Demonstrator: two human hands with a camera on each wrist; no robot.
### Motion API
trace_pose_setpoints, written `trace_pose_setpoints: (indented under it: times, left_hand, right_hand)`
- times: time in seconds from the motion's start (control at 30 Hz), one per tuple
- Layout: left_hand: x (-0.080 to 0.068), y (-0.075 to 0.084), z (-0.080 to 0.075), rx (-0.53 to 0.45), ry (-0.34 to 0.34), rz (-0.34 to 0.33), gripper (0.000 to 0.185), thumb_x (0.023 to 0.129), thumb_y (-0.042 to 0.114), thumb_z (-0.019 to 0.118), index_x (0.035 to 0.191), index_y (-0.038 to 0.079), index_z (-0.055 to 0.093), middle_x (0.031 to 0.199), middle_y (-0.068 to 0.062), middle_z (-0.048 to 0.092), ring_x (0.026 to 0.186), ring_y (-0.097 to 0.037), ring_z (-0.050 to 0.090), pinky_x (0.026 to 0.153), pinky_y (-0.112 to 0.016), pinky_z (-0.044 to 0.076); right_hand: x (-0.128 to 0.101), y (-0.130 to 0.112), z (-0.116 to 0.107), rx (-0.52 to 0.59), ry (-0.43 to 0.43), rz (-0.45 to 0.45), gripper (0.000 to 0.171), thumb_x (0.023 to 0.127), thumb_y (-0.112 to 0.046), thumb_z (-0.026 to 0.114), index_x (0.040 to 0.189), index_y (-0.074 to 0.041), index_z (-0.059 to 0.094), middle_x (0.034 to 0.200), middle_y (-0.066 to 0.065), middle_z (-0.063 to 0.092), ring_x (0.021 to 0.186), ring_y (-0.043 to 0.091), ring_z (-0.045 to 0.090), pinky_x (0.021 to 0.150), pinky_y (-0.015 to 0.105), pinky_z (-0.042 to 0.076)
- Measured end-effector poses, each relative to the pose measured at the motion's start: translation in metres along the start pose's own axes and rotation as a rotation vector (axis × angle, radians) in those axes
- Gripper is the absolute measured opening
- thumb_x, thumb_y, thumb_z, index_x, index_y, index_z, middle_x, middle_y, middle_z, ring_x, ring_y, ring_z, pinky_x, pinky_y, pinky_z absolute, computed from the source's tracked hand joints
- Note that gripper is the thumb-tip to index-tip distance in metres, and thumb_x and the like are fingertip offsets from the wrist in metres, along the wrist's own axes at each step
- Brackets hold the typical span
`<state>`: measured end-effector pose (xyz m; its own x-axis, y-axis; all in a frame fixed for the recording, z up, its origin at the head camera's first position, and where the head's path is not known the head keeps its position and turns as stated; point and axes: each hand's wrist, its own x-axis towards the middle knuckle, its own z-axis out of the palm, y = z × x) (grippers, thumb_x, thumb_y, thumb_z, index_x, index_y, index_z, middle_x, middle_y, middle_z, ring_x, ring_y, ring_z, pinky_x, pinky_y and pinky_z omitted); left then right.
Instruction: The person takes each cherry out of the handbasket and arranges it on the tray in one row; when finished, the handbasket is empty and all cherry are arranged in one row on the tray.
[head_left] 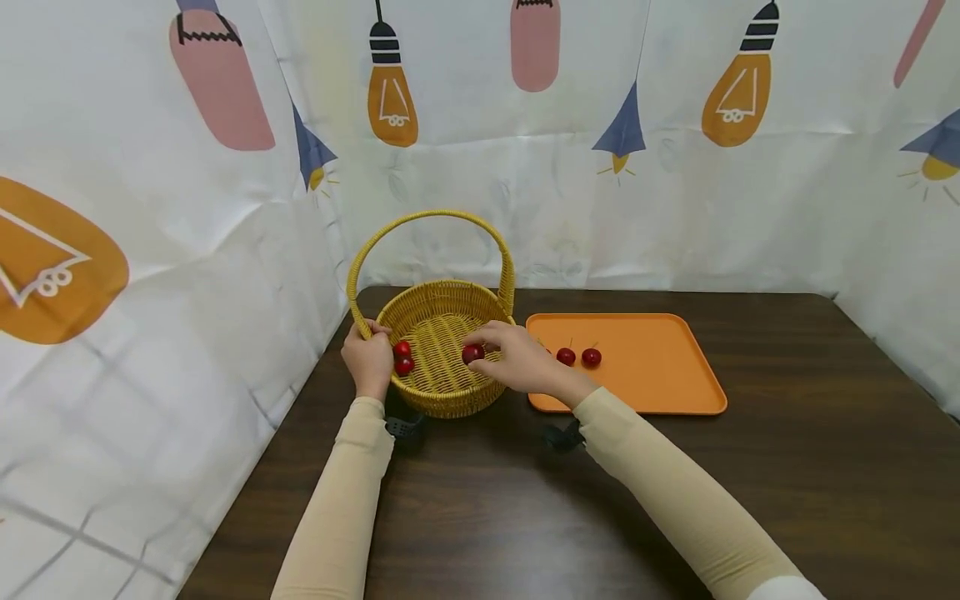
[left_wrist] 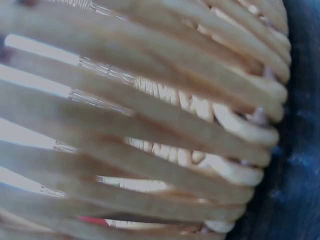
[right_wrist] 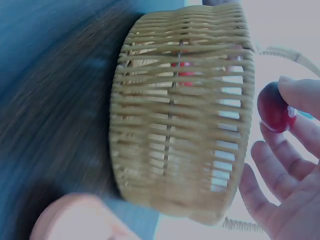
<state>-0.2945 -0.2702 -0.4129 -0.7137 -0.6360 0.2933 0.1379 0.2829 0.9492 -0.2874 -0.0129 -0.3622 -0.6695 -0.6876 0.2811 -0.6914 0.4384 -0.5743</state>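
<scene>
head view: yellow woven wicker basket with arched handle [head_left: 438, 358] stands upright on dark brown wooden surface [head_left: 600, 500], mouth up, handle arching over it.
left hand [head_left: 367, 360]: fingers curled round basket's left rim at handle base, likely steadying it.
right hand [head_left: 517, 358]: fingers pinch small round red cherry [head_left: 472, 353] over the basket opening, just inside right rim.
cherry axis: round, no clear long axis; stem not visible.
others: two red cherries in basket [head_left: 403, 357] by left hand; two red cherries [head_left: 578, 357] on flat orange plastic tray [head_left: 660, 392], just right of basket.
left wrist view: only basket weave [left_wrist: 150, 125] close up; hand not seen.
right wrist view: cherry [right_wrist: 274, 107] pinched at fingertips [right_wrist: 302, 95], remaining fingers loosely spread, beside basket wall [right_wrist: 185, 125].
</scene>
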Motion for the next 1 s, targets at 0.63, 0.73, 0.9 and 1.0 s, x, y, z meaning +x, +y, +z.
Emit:
trace_pose_setpoints:
  times: [0.63, 0.73, 0.9, 1.0]
  left_hand:
    - [0.001, -0.001, 0.002, 0.014, 0.005, -0.017, 0.013, 0.088, 0.003, 0.048, 0.083, 0.006, 0.060, 0.090, -0.016, 0.068, 0.075, -0.027, 0.054, 0.062, -0.035, 0.034]
    - [0.001, -0.001, 0.002, 0.007, 0.004, -0.017, 0.013, 0.087, 0.003, 0.047, 0.083, 0.006, 0.059, 0.089, -0.015, 0.067, 0.075, -0.028, 0.054, 0.063, -0.035, 0.034]
    - [0.002, -0.001, 0.003, 0.001, 0.003, -0.018, 0.013, 0.086, 0.003, 0.048, 0.082, 0.007, 0.059, 0.089, -0.015, 0.067, 0.076, -0.028, 0.054, 0.064, -0.034, 0.036]
    - [0.003, -0.002, 0.004, 0.002, 0.008, -0.028, 0.013, 0.086, 0.003, 0.048, 0.082, 0.007, 0.059, 0.089, -0.014, 0.068, 0.076, -0.027, 0.053, 0.065, -0.034, 0.035]
  right_hand:
    - [-0.060, 0.043, -0.026, 0.063, 0.256, 0.071, 0.033, 0.090, -0.019, 0.069, 0.122, -0.012, 0.064, 0.112, 0.000, 0.063, 0.095, 0.019, 0.060, 0.078, 0.045, 0.052]
    - [-0.065, 0.050, -0.026, 0.065, 0.252, 0.102, 0.035, 0.091, -0.019, 0.068, 0.124, -0.009, 0.063, 0.112, 0.002, 0.063, 0.095, 0.020, 0.060, 0.083, 0.044, 0.052]
    - [-0.070, 0.061, -0.024, 0.071, 0.249, 0.175, 0.035, 0.093, -0.021, 0.066, 0.126, -0.013, 0.063, 0.116, 0.000, 0.063, 0.099, 0.020, 0.061, 0.084, 0.040, 0.052]
    - [-0.071, 0.068, -0.024, 0.096, 0.255, 0.189, 0.035, 0.093, -0.021, 0.066, 0.127, -0.013, 0.062, 0.120, 0.001, 0.063, 0.102, 0.024, 0.063, 0.082, 0.041, 0.053]
